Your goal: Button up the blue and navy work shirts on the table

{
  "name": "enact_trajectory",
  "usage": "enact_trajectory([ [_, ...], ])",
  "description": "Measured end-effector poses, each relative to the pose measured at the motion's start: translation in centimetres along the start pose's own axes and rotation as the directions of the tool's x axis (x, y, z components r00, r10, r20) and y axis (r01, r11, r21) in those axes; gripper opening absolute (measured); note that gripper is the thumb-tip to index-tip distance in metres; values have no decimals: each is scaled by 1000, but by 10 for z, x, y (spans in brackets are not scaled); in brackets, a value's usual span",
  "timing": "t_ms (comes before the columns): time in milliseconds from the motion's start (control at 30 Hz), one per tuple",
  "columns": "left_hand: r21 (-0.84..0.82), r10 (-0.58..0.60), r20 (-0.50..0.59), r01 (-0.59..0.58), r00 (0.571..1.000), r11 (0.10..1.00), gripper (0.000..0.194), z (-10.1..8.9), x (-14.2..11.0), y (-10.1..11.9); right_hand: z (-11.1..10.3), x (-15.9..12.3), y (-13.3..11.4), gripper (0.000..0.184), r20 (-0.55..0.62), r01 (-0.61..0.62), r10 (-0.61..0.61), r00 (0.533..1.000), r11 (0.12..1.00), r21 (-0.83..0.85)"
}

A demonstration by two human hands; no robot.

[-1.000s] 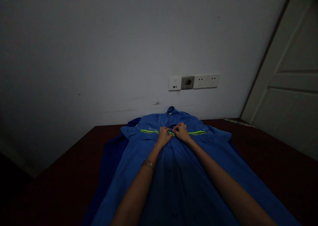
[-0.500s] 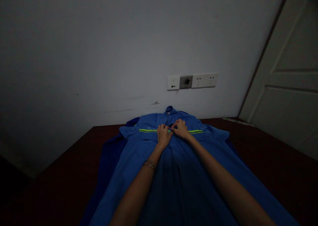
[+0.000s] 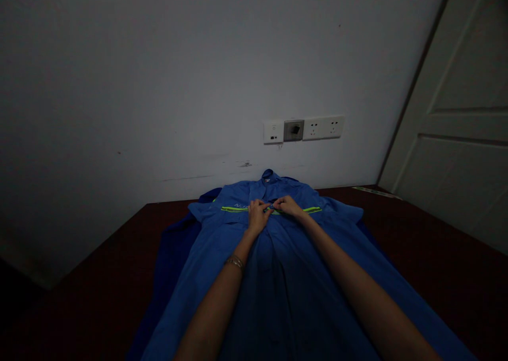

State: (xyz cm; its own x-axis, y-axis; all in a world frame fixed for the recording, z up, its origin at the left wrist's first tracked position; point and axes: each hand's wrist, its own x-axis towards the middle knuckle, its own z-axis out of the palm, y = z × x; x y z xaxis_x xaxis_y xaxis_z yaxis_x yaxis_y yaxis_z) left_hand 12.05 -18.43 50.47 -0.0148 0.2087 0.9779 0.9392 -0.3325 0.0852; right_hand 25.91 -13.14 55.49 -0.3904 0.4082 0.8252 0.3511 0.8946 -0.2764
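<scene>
L to R: 1 dark red-brown tabletop (image 3: 99, 281), its L edge slanting out from the wall, wide stretch of surface on that side. Next, 1 dark-blue cloth garment (image 3: 170, 260), mostly under 1 light-blue cloth garment (image 3: 202, 255) w/ yellow-green stripe across chest; latter lies spread mid-table, collar up by the pale wall (image 3: 159, 86). 2 hands at its front: L hand (image 3: 258, 215), fingers bent, thumb & index narrow, holding cloth; R hand (image 3: 289, 206) just beside, fingertips pinched on same bit; can't tell if a button's btwn. Behind: row of 4 wall plates (image 3: 293, 131). Far R: 1 thin patterned strip (image 3: 377, 192) along rear edge, near 1 white panelled door (image 3: 456, 165); more tabletop R of the garments.
</scene>
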Motion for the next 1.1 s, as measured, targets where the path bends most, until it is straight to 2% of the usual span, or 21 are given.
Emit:
enact_trajectory([
  [100, -76, -10, 38, 13, 999, 997, 24, 1, 3, -6, 1, 0, 4, 19, 51, 16, -17, 999, 1000, 22],
  [233, -209, 12, 143, 19, 990, 978, 25, -1, 6, -13, 0, -2, 6, 18, 81, 59, -59, 995, 998, 11],
  [367, -280, 20, 190, 34, 982, 959, 24, -3, 8, -16, -4, -5, 4, 15, 36, 133, -131, 991, 990, -44],
  [600, -334, -11, 177, 70, 984, 940, 24, -2, 9, -16, -4, -10, -4, 13, -44, 249, -265, 963, 941, -228],
  [700, -351, -27, 110, 64, 994, 934, 23, -2, 8, -15, -5, -13, -6, 16, -33, 277, -299, 954, 915, -292],
  [900, -316, -67, -155, 15, 986, 949, 24, -9, 4, -11, -16, -14, -14, 20, -60, 296, -337, 940, 887, -354],
  [1000, -341, -83, -216, 5, 973, 940, 24, -15, 0, -12, -22, -13, -20, 19, -104, 302, -359, 927, 884, -357],
  [1100, -389, -148, -238, 46, 960, 920, 25, -23, -5, -19, -25, -14, -26, 18, -117, 318, -378, 918, 880, -354],
])
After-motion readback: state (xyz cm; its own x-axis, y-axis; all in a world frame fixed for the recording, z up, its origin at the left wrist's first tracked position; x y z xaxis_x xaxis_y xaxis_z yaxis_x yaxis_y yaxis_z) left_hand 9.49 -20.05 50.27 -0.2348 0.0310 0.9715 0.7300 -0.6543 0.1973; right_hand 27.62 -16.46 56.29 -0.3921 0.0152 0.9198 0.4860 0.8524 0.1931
